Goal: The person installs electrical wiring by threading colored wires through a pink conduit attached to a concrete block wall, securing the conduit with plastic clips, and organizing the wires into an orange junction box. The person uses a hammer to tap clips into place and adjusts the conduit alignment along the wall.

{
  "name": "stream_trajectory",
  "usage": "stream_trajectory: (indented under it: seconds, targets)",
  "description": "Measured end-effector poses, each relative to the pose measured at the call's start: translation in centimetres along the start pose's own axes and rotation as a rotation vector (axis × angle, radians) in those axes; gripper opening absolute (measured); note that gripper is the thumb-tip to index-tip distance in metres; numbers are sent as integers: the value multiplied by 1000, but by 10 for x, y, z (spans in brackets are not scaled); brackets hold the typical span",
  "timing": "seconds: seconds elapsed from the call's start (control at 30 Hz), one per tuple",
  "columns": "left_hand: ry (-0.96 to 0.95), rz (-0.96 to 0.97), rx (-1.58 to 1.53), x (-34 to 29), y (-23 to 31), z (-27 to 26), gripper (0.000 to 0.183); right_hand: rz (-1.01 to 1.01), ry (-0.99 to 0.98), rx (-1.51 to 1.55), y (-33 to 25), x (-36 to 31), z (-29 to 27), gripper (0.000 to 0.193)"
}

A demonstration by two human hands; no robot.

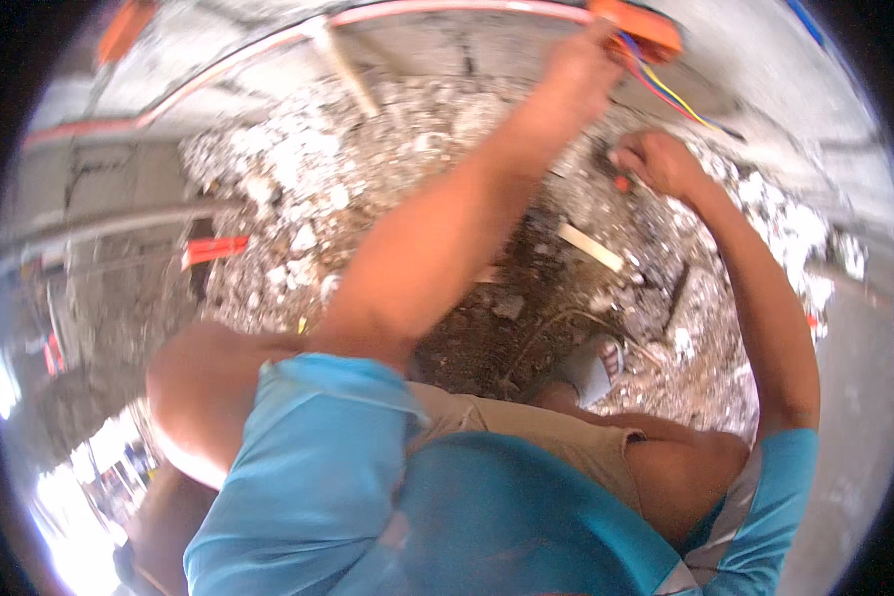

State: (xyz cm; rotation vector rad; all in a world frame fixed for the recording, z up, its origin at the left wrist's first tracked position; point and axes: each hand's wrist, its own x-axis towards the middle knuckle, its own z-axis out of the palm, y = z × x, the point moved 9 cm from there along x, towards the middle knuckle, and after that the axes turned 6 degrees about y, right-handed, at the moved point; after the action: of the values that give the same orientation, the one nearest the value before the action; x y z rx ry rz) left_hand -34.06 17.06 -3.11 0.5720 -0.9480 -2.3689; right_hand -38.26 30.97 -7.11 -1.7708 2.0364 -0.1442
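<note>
An orange electrical box (656, 32) sits on the grey block wall at the top, and blue, yellow and red wires (671, 91) hang out of it toward the right. Reaching up to the box's left side is my left hand (583, 74), its fingers closed at the opening beside the wires. They are blurred, so what they pinch is hidden. Lower and to the right, my right hand (661, 162) is curled closed, apart from the box. A small red end (622, 183) shows just below its fingers; the kind of thing is too blurred to tell.
An orange-red conduit (457, 8) runs along the wall toward another orange box (124, 30). Rubble covers the ground, with a pale wood strip (591, 247) and a red piece (216, 249) lying on it. A pale stick (346, 68) leans against the wall. My sandalled foot (594, 373) stands below.
</note>
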Motion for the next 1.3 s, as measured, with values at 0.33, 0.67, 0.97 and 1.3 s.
stream_trajectory:
  seconds: [0.33,0.67,0.97,1.3]
  targets:
    - [443,22,-280,-16,-7,-14,33,-237,-88,-9,-154,-25,74,44]
    - [566,-34,-188,-24,-3,-19,61,-226,100,379,-258,71,93,36]
    - [560,17,-184,-8,-17,-18,53,-230,61,479,-256,68,134,23]
    - [391,-60,-262,-20,-10,0,42,-90,49,585,-199,73,134,20]
